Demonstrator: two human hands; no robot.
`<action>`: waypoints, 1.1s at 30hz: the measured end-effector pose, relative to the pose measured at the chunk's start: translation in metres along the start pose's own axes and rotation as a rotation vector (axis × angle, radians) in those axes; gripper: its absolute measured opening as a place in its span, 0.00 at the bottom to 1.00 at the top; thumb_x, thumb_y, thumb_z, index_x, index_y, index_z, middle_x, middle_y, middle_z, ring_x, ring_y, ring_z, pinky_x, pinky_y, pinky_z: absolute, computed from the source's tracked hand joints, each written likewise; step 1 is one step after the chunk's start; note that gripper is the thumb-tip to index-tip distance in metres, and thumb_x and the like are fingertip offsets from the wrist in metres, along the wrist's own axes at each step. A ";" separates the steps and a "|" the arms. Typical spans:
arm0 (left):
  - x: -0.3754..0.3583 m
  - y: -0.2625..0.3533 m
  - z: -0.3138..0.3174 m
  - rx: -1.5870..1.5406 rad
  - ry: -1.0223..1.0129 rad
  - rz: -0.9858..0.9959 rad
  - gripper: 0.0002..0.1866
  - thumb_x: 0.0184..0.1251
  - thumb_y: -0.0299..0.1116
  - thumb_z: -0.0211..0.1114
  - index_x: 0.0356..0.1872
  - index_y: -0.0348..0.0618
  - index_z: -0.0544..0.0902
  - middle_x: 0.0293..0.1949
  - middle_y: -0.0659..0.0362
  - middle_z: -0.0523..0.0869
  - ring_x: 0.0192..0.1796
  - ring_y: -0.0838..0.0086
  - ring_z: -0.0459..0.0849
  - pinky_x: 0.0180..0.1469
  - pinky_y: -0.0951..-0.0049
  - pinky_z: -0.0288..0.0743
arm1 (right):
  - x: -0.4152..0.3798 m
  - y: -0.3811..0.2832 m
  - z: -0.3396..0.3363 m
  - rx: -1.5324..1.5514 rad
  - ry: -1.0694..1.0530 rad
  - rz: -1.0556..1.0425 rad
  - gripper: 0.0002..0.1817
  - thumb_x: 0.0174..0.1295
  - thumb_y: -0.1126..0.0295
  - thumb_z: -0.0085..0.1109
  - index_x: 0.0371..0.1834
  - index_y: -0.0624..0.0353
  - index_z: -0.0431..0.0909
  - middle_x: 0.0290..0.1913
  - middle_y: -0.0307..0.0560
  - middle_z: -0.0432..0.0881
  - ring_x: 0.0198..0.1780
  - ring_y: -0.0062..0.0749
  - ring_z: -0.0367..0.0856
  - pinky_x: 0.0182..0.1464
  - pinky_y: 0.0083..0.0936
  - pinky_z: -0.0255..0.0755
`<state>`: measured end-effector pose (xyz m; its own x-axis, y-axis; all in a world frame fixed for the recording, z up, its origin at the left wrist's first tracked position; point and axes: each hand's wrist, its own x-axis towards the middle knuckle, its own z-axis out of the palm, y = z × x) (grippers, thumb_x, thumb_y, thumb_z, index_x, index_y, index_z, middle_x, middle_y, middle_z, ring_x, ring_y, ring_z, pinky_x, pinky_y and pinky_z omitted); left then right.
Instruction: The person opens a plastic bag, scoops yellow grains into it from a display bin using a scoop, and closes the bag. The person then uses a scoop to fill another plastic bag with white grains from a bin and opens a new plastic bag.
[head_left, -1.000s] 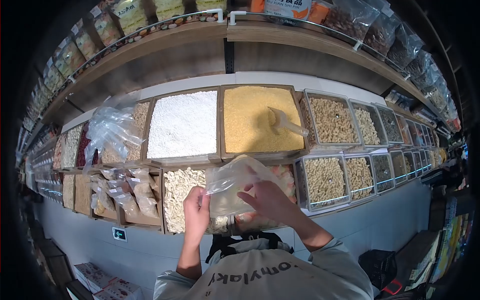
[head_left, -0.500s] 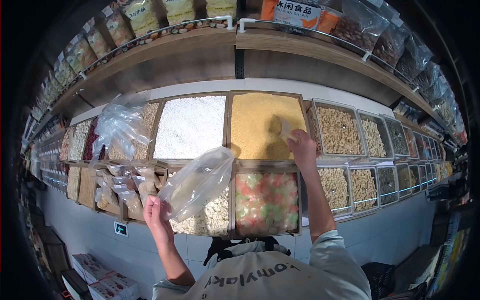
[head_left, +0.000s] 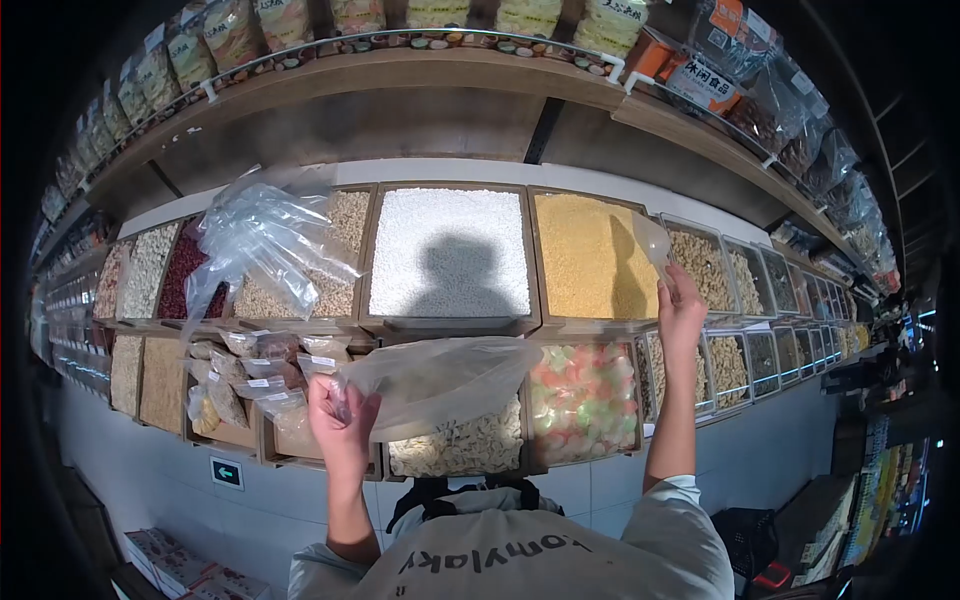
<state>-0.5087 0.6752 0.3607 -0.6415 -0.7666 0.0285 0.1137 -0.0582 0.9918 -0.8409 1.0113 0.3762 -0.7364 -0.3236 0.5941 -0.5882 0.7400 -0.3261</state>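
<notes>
My left hand (head_left: 345,420) is closed on the edge of a clear plastic bag (head_left: 445,385), which stretches to the right over a bin of pale, sliced-looking pieces (head_left: 455,445). A translucent scoop (head_left: 652,240) is in the closed fingers of my right hand (head_left: 682,305). It stands tilted at the right side of the bin of yellow grain (head_left: 580,255), overlapping that edge in this view. Left of the yellow grain lies a bin of white grains (head_left: 450,215), with the shadow of a head and shoulders on it.
Loose clear bags (head_left: 265,235) lie over the bins at the left. Below them sit small labelled packets (head_left: 250,375). Wrapped red and green sweets (head_left: 585,395) fill a front bin, and lidded nut boxes (head_left: 695,260) run off right. A shelf (head_left: 400,75) with packaged goods overhangs the back.
The view has shifted left. My right hand has lifted the scoop from over the yellow grain to its right edge. The bag in my left hand now lies flatter and more level.
</notes>
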 end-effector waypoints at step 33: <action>0.081 -0.027 -0.054 0.305 -0.139 0.051 0.35 0.55 0.17 0.70 0.58 0.40 0.56 0.48 0.53 0.70 0.49 0.70 0.73 0.58 0.68 0.69 | -0.039 -0.167 0.192 0.821 -0.576 0.870 0.15 0.75 0.64 0.57 0.45 0.68 0.82 0.22 0.36 0.75 0.16 0.16 0.65 0.16 0.19 0.55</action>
<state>-0.5226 0.5803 0.3299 -0.7407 -0.6676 0.0750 -0.0706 0.1883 0.9796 -0.7776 0.7872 0.2663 -0.8889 -0.2816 -0.3613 0.2641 0.3295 -0.9065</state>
